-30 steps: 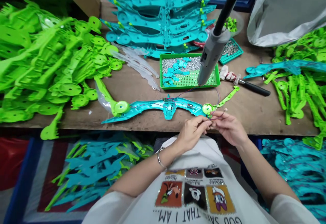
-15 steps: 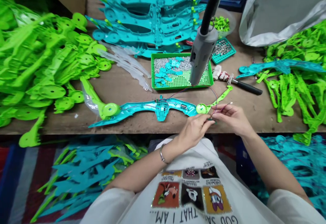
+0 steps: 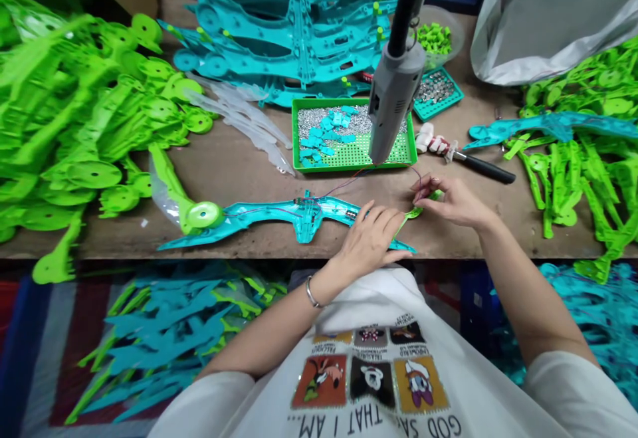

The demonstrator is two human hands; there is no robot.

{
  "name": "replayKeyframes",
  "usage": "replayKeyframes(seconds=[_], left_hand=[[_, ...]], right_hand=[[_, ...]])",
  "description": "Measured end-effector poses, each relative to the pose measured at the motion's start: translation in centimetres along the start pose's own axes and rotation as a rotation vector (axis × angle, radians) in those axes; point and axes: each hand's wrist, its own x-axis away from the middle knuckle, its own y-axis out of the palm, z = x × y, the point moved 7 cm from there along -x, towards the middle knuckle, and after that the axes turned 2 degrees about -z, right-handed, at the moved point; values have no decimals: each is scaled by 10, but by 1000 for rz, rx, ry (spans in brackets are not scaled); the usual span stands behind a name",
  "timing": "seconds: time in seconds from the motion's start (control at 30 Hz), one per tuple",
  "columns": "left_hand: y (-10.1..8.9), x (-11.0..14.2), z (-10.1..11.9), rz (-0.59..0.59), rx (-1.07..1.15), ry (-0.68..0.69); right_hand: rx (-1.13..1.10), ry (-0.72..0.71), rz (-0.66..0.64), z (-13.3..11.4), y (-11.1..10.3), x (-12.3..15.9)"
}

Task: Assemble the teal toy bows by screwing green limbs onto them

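Note:
A blue toy-bow half shell (image 3: pixel 264 211) lies along the bench's front edge, inner side up, with thin wires running through it. At its left end sits a light-green limb with a round hub (image 3: pixel 204 215). My left hand (image 3: pixel 371 233) rests flat over the shell's right end, fingers stretched out, hiding the hub there. Beyond those fingers a green limb (image 3: pixel 411 213) pokes out. My right hand (image 3: pixel 456 202) pinches a thin reddish-purple wire (image 3: pixel 417 176) above this limb; the wire's end is hidden by the fingers.
A grey electric screwdriver (image 3: pixel 391 102) hangs over a green tray (image 3: pixel 353 167) of screws and small blue parts. Behind stand stacked blue shells (image 3: pixel 279 59). Green limbs (image 3: pixel 100 112) are heaped at left, more at right. A black-handled tool (image 3: pixel 486 167) lies right of the tray.
My left hand has let go of the wire, moved left and flattened over the shell's right end. My right hand has shifted slightly up and away with the wire.

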Motion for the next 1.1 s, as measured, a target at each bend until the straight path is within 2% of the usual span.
replayKeyframes(seconds=[0.13,0.7,0.9,1.1], left_hand=[[-1,8,0,-36,-29,26],[3,6,5,-79,-115,83],[6,-2,11,-180,-168,87],[8,-6,11,-227,-154,59]], right_hand=[[-3,-25,-104,3,10,3],[354,-109,-168,-16,15,-2],[247,-62,-178,-4,15,-8],[179,-8,-183,0,10,-8]])
